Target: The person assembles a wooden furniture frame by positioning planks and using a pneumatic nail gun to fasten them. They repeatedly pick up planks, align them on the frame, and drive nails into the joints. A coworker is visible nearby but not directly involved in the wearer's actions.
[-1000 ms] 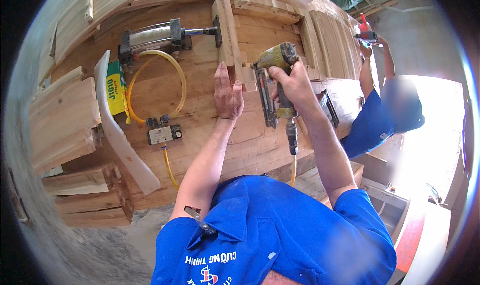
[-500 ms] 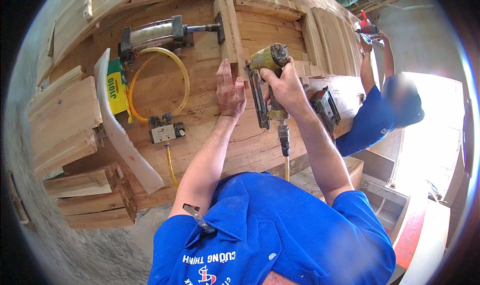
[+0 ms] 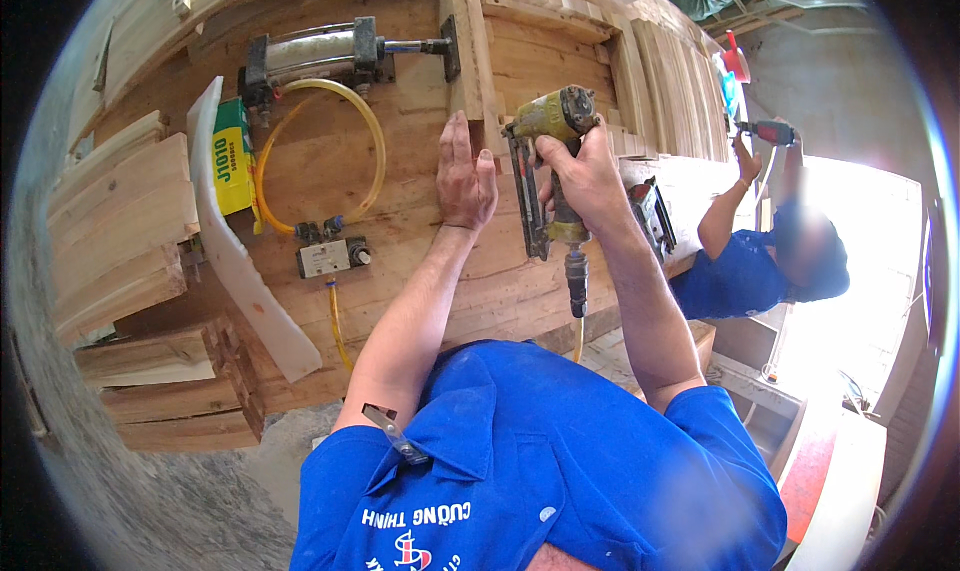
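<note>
Our left hand, fingers outstretched, was at the near end of the wooden rail, already set against the dark plate. Our right hand gripped the nail gun above the desk; we could not tell whether anything was fastened.

The nail gun is dull yellow and black (its hose seemingly pale yellow).

Left grip flat, fingers extended, right grip curled tight, forearms stretched forward
</note>
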Tool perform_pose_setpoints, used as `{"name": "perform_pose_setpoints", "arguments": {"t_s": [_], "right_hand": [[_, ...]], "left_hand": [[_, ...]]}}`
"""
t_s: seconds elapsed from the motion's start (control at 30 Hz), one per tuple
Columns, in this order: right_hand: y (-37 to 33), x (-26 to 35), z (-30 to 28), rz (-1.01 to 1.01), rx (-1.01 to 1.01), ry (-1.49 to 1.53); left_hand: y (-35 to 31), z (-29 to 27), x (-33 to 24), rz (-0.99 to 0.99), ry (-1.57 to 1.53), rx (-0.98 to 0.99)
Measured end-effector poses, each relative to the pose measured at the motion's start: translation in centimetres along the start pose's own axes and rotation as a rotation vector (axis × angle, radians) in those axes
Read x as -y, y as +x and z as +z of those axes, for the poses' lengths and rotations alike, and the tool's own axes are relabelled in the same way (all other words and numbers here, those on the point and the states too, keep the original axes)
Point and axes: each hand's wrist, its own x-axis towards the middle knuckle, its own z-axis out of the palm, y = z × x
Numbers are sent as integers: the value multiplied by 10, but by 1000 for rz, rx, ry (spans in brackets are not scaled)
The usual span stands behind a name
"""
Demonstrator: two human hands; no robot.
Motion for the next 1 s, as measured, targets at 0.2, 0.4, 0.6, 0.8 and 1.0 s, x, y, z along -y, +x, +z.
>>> {"name": "perform_pose_setpoints", "arguments": {"t_s": [0.2, 0.4, 0.6, 0.8, 1.0], "right_hand": [[-1, -6, 7, 0, -25, 30], [-19, 4, -24, -63, -4, 86], [-75, -46, -86, -299, 24, -317], [-129, -153, -59, -362, -109, -625], [-136, -229, -44, -632, -318, -910]], "left_hand": [[0, 3, 3, 5, -12, 1], [-1, 0, 1, -3, -33, 0], [1, 2, 1, 14, -45, -7], [-2, 2, -2, -4, -56, -1], [-26, -58, -72, 13, -66, 18]]}}
